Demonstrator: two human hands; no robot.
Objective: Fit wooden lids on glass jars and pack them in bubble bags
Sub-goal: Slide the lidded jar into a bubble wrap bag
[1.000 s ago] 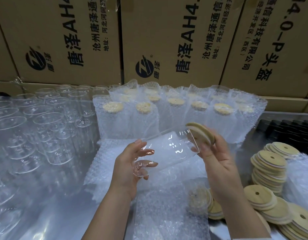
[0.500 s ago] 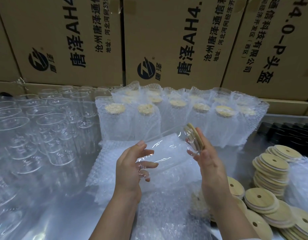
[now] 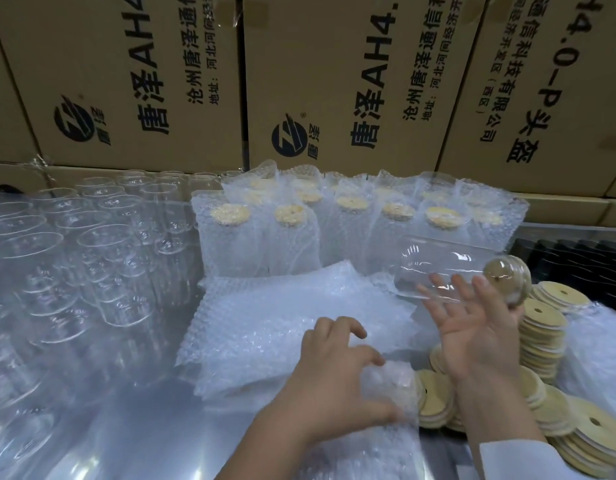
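The brown cartons [image 3: 126, 81] stacked behind your bench carry black print turned on its side: a round logo with "唐泽", the large "唐泽AH4.", smaller lines "沧州唐泽通信科技有限公司" and "地址:河北河间经济开", and on the right-hand carton "4.0-P头盔". Your bench [image 3: 144, 427] has a glossy, clear-looking surface that reflects the glass. On the left stand rows of empty glasses [image 3: 92, 258], mouths up. At the middle back, packed jars [image 3: 258, 244] stand upright in their bubble bags, with the pale lids showing through the wrap. In front of them lies a flat stack of bags [image 3: 282, 317]. On the right, loose wooden lids [image 3: 542, 327] are piled in leaning stacks, each with a small hole, and dark objects [image 3: 576, 254] sit behind them, too dim to name. The lidded jar [image 3: 448, 261] is in the air at right, above the lids and in front of the packed row. Its long axis runs left to right and dips slightly rightward, with the closed base to the left and the fitted lid [image 3: 504, 282] at the right end. Your right hand [image 3: 479, 337] is palm up and spread wide, its straight fingers showing through the glass under the jar. Your left hand [image 3: 334, 382] is low at the centre, fingers and thumb curled into the top of a bubble bag [image 3: 389, 427] lying toward you. A white sleeve [image 3: 542, 459] shows on your right arm.
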